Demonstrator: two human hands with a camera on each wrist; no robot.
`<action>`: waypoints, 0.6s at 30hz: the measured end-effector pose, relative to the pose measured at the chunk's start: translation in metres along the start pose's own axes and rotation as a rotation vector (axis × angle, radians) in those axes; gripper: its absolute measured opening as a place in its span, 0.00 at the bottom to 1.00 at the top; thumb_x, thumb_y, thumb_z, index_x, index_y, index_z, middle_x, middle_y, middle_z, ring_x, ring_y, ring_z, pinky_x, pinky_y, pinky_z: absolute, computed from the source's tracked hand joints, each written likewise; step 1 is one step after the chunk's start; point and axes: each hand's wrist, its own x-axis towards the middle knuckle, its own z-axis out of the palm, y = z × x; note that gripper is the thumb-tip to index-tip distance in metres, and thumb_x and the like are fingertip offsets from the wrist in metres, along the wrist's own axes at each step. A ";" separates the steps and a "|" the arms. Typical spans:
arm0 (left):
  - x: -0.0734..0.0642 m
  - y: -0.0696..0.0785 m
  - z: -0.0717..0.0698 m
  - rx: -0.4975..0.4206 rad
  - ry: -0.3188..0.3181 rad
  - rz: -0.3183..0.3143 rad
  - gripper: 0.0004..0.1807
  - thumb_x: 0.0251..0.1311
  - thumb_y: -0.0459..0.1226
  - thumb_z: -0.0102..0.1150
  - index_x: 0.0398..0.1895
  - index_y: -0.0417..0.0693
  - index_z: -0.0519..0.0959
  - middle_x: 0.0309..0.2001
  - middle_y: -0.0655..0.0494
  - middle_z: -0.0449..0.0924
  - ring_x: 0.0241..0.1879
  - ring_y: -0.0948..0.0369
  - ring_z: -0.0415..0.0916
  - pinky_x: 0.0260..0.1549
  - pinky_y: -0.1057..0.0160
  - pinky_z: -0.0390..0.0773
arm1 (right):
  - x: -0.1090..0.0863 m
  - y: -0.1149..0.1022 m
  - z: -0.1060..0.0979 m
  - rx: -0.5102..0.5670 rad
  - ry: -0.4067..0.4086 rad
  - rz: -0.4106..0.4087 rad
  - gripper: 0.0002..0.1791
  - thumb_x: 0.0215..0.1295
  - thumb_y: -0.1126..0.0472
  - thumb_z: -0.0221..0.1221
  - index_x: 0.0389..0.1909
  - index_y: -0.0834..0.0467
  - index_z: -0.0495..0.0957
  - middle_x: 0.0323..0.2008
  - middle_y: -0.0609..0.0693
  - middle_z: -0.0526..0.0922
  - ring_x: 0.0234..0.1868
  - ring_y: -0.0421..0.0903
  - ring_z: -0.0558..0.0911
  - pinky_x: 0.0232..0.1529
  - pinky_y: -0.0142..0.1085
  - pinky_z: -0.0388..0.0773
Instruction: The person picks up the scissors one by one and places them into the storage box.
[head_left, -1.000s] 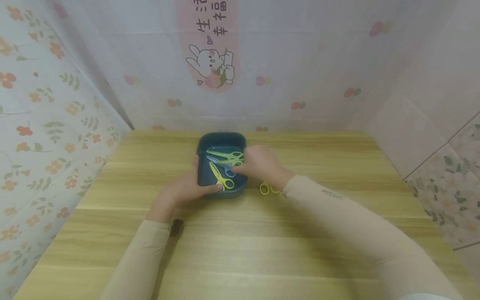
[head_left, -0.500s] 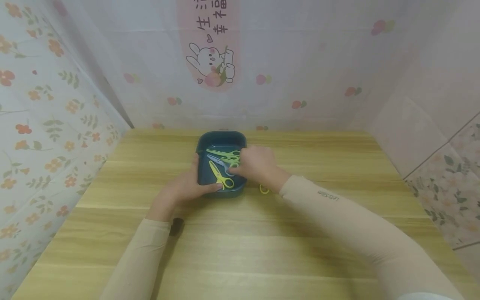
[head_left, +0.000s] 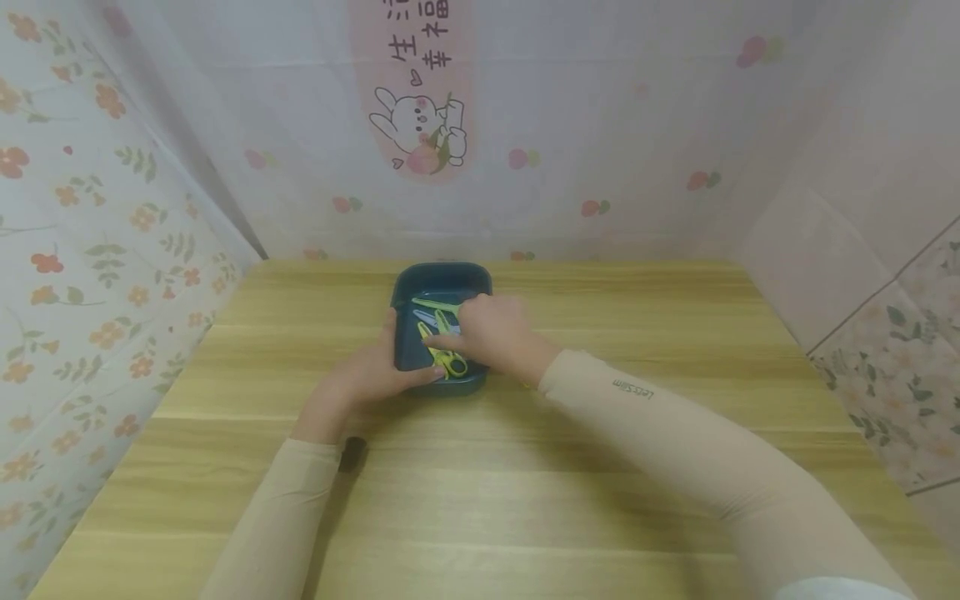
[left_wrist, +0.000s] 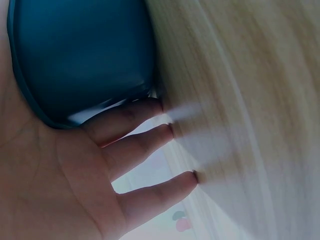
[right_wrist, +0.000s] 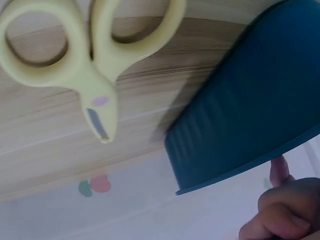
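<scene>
A dark blue plastic box [head_left: 444, 273] stands near the far middle of the table, with several scissors inside. My left hand [head_left: 363, 367] grips its near left corner, the thumb over the rim and the fingers along the outer wall. Over the box's right side, my right hand [head_left: 495, 333] holds green scissors [head_left: 441, 320] whose handles are hidden in the hand. Below them lie yellow scissors [head_left: 453, 365], blue-grey scissors [head_left: 423, 317] and other green scissors [head_left: 431, 303]. Outside the box, pale yellow scissors [right_wrist: 95, 65] lie on the table, mostly hidden under my right wrist in the head view.
The wood-grain table [head_left: 420, 517] runs back to a printed cloth wall [head_left: 615, 125]. Floral cloth [head_left: 112, 275] hangs at the left, with more patterned cloth [head_left: 900, 367] at the right. A small dark object [head_left: 352, 454] shows by my left wrist.
My right hand has moved left, further over the box, and the green scissors it holds have turned so the blades point away. My left hand stays at the box's corner.
</scene>
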 end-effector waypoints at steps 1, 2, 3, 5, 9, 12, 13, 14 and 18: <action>0.000 0.000 0.000 -0.001 0.000 0.000 0.81 0.55 0.76 0.64 0.85 0.45 0.19 0.84 0.29 0.49 0.78 0.37 0.65 0.74 0.38 0.70 | 0.000 -0.001 0.000 0.008 -0.001 -0.005 0.46 0.63 0.13 0.48 0.11 0.50 0.75 0.14 0.43 0.72 0.16 0.43 0.73 0.16 0.38 0.68; 0.000 0.000 0.000 0.003 0.000 0.000 0.80 0.55 0.76 0.64 0.85 0.44 0.19 0.84 0.29 0.50 0.78 0.37 0.65 0.74 0.37 0.70 | 0.001 -0.002 0.000 0.017 0.002 -0.008 0.46 0.63 0.13 0.47 0.11 0.50 0.75 0.14 0.44 0.72 0.16 0.43 0.74 0.16 0.38 0.69; 0.000 -0.001 0.000 0.008 0.000 -0.001 0.80 0.55 0.76 0.64 0.85 0.44 0.19 0.84 0.29 0.50 0.78 0.36 0.65 0.74 0.37 0.70 | 0.001 -0.002 0.001 0.023 0.006 -0.011 0.46 0.63 0.13 0.47 0.11 0.51 0.75 0.14 0.44 0.73 0.16 0.43 0.74 0.17 0.38 0.69; 0.000 -0.002 0.001 0.011 0.000 -0.002 0.81 0.55 0.76 0.63 0.85 0.44 0.19 0.83 0.28 0.52 0.77 0.36 0.66 0.73 0.37 0.70 | 0.002 -0.002 0.003 0.040 0.009 -0.010 0.45 0.65 0.15 0.48 0.11 0.51 0.75 0.14 0.44 0.73 0.17 0.43 0.74 0.17 0.38 0.69; 0.000 -0.001 0.001 0.009 -0.002 -0.010 0.82 0.53 0.77 0.64 0.85 0.46 0.19 0.83 0.28 0.53 0.76 0.37 0.68 0.73 0.38 0.71 | 0.002 0.003 0.004 0.061 -0.030 0.004 0.42 0.67 0.18 0.51 0.15 0.51 0.75 0.17 0.45 0.75 0.19 0.44 0.75 0.18 0.39 0.70; 0.000 -0.001 0.000 -0.001 -0.002 -0.010 0.82 0.51 0.78 0.64 0.85 0.47 0.20 0.83 0.29 0.52 0.77 0.38 0.68 0.73 0.39 0.71 | 0.001 0.007 0.003 0.083 -0.071 0.023 0.41 0.68 0.19 0.53 0.16 0.52 0.76 0.18 0.46 0.76 0.20 0.45 0.76 0.19 0.39 0.70; 0.000 -0.001 0.000 -0.003 -0.001 -0.008 0.82 0.51 0.78 0.65 0.86 0.47 0.20 0.83 0.29 0.51 0.77 0.38 0.67 0.74 0.38 0.70 | 0.001 0.008 0.003 0.089 -0.080 0.031 0.41 0.68 0.19 0.52 0.16 0.51 0.76 0.18 0.46 0.76 0.21 0.45 0.76 0.19 0.39 0.71; 0.000 -0.001 0.000 -0.005 0.002 -0.006 0.83 0.51 0.78 0.65 0.86 0.47 0.20 0.83 0.29 0.51 0.77 0.38 0.67 0.74 0.38 0.70 | 0.000 0.010 0.002 0.098 -0.089 0.040 0.41 0.68 0.19 0.52 0.15 0.51 0.75 0.18 0.46 0.76 0.21 0.45 0.76 0.19 0.40 0.71; 0.000 -0.001 0.001 -0.004 0.012 0.005 0.82 0.51 0.78 0.65 0.86 0.46 0.20 0.83 0.28 0.50 0.78 0.36 0.66 0.74 0.38 0.70 | -0.001 0.017 0.000 0.135 -0.095 0.044 0.40 0.70 0.20 0.50 0.14 0.50 0.73 0.18 0.45 0.75 0.20 0.45 0.75 0.19 0.40 0.70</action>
